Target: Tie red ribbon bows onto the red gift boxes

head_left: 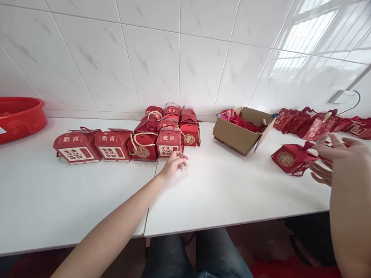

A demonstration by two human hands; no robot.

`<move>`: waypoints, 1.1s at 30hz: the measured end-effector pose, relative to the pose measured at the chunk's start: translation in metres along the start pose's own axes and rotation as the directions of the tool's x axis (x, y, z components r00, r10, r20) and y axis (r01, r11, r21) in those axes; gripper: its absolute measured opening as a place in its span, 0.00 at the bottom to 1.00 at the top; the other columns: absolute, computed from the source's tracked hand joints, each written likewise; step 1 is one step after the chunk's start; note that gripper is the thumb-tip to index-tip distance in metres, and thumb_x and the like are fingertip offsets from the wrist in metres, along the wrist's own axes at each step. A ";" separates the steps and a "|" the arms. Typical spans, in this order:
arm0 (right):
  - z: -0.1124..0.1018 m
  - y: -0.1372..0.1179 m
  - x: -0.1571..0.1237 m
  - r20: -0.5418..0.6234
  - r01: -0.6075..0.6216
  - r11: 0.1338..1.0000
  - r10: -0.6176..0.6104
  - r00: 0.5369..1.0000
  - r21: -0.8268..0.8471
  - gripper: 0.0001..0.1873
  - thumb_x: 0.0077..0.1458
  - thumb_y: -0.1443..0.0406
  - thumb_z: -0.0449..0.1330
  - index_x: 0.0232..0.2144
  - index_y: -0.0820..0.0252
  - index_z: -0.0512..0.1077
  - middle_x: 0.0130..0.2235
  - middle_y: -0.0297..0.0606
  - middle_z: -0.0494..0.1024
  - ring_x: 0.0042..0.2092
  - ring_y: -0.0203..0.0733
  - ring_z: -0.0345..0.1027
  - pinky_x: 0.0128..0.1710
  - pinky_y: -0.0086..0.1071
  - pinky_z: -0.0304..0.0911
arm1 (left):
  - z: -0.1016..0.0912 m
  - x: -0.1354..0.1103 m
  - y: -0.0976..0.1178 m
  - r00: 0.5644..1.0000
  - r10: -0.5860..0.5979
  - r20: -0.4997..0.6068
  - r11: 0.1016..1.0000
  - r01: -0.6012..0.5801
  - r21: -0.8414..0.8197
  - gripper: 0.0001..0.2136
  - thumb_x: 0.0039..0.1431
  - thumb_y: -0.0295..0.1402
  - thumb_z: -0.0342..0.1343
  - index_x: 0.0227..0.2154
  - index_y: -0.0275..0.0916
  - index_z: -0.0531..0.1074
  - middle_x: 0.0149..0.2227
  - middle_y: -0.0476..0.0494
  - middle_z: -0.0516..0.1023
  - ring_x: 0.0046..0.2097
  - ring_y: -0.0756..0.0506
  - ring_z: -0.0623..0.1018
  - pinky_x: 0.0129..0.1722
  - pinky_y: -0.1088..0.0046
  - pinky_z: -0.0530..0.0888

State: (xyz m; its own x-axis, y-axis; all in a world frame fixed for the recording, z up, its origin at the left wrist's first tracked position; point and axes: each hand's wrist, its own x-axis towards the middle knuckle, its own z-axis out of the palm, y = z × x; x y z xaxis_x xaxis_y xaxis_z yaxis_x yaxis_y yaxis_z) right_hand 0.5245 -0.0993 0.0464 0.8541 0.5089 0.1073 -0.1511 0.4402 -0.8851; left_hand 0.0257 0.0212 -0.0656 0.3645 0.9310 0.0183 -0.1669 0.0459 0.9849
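Observation:
My left hand (173,167) is at the front of a red gift box (169,143) with a cream panel and gold-white lettering. Its fingers are loosely bent and apart, with nothing visible in them; whether they touch the box I cannot tell. To the far right my right hand (339,146) is raised, fingers spread and holding nothing. Just below it, partly hidden by my forearm, another person's hand (321,174) is beside a red gift box with a ribbon (290,158) and a round gold emblem. Whether that hand grips the ribbon is unclear.
Several red gift boxes (113,145) line the white table (226,194), some with rope handles. A cardboard box (236,136) holds red ribbons (247,124). At left stands a red basin (17,121). Red bags (317,126) lie along the tiled wall (203,78), below a socket (344,96).

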 end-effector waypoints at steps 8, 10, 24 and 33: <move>-0.009 0.019 -0.034 -0.088 -0.117 0.992 0.112 0.990 -0.056 0.18 0.55 0.72 0.39 0.22 0.60 0.65 0.58 0.55 0.58 0.48 0.47 0.68 0.31 0.44 0.65 | 0.002 0.000 0.003 0.999 0.037 0.031 0.995 -0.040 0.088 0.11 0.46 0.34 0.57 0.31 0.38 0.63 0.34 0.48 0.71 0.31 0.52 0.71 0.29 0.75 0.64; -0.002 0.033 -0.049 -0.088 -0.019 0.995 0.011 0.996 -0.095 0.14 0.54 0.71 0.42 0.25 0.59 0.65 0.55 0.53 0.60 0.47 0.43 0.67 0.34 0.43 0.65 | 0.001 0.001 0.003 0.998 0.050 0.040 0.992 -0.054 0.113 0.11 0.47 0.35 0.58 0.31 0.37 0.64 0.34 0.48 0.71 0.31 0.52 0.71 0.29 0.75 0.64; 0.186 0.205 -0.220 0.876 0.720 0.552 0.042 0.480 -0.421 0.17 0.50 0.71 0.53 0.42 0.63 0.73 0.54 0.50 0.66 0.57 0.50 0.60 0.54 0.43 0.60 | 0.014 -0.029 0.008 0.945 0.308 0.106 0.809 -0.319 0.493 0.07 0.49 0.32 0.58 0.31 0.39 0.67 0.32 0.49 0.70 0.34 0.50 0.70 0.33 0.73 0.66; 0.178 0.221 -0.227 0.909 0.796 0.440 0.185 0.374 -0.417 0.16 0.55 0.69 0.51 0.44 0.64 0.72 0.54 0.50 0.67 0.56 0.52 0.60 0.55 0.44 0.57 | -0.124 -0.066 0.074 0.514 0.818 -0.258 0.363 -0.115 0.925 0.12 0.47 0.27 0.52 0.37 0.40 0.70 0.46 0.41 0.69 0.52 0.40 0.67 0.50 0.60 0.67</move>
State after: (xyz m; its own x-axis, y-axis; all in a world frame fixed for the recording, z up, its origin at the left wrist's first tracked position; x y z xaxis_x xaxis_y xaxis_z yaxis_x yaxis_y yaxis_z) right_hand 0.2083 0.0145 -0.0928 -0.1606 0.9440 0.2882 0.8206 0.2900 -0.4925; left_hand -0.1243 0.0079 -0.0150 -0.1857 0.6091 0.7711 0.7447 -0.4247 0.5148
